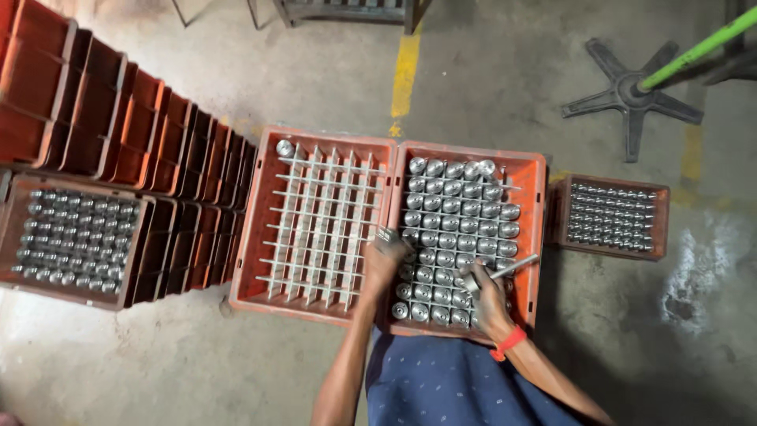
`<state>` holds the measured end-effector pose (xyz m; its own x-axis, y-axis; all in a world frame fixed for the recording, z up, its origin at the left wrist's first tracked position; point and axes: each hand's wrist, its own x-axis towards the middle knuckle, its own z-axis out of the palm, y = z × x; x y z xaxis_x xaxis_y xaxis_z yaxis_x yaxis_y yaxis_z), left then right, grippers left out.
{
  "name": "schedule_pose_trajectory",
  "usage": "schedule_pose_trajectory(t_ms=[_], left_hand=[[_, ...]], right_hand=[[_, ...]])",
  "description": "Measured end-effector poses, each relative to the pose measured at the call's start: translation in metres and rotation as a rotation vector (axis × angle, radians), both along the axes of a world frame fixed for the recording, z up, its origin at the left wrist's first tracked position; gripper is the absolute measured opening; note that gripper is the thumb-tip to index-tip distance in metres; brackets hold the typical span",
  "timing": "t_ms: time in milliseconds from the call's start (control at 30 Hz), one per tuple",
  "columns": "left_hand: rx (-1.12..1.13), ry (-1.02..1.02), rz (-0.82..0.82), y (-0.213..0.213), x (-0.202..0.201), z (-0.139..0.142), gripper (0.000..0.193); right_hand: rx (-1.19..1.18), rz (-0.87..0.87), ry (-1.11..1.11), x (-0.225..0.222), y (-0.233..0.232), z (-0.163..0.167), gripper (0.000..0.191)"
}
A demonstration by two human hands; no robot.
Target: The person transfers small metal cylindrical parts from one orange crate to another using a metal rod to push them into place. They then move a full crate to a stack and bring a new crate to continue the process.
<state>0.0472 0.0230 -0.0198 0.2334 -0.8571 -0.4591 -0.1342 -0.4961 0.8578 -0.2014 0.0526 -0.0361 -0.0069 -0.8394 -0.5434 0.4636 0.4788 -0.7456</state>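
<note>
Left hand (384, 260): rests on the wall shared by the 2 middle crates, fingers curled together around a small metal part (385, 235) that sticks up above the knuckles; the grip looks closed on it, though the part is too small to tell more.
Right hand (487, 298): lies low over the near right corner of the filled crate (536, 237), fingers wrapped around a metal rod tool (505, 270) that slants up and to the right, clear of the hand.
Wristband (509, 342): red, on the right wrist.
Filled crate: orange, directly ahead of the person, packed in rows with shiny round metal cups (453, 213) standing side by side.
Grid crate (252, 229): orange, touching the filled crate on its left side, fitted with a pale divider grid (315, 225); nearly every cell is bare, with 1 metal cup (285, 147) in the far left corner.
Small crate (612, 216): well apart to the right, lower on the floor, full of rows of the same metal cups.
Left crate (71, 237): at the left edge, also full of metal cups.
Stacked crates (118, 118): orange, tilted in a row behind and beside the left crate.
Floor (512, 87): grey concrete with a yellow painted line (405, 71).
Chair base (631, 95): 5-armed, dark, far right, with a green pole (702, 47) slanting out of it.
</note>
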Motion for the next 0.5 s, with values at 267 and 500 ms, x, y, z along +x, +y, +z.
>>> schedule_pose_trajectory(t_ms=[267,500], left_hand=[[-0.093,-0.052,-0.474,0.072,-0.084,0.018,0.043],[0.077,0.032,-0.714,0.071,-0.082,0.011,0.045]], right_hand=[[-0.111,0.098,0.095,0.007,0.006,0.027,0.032],[-0.166,0.323,0.132,-0.005,0.028,0.000,0.040]])
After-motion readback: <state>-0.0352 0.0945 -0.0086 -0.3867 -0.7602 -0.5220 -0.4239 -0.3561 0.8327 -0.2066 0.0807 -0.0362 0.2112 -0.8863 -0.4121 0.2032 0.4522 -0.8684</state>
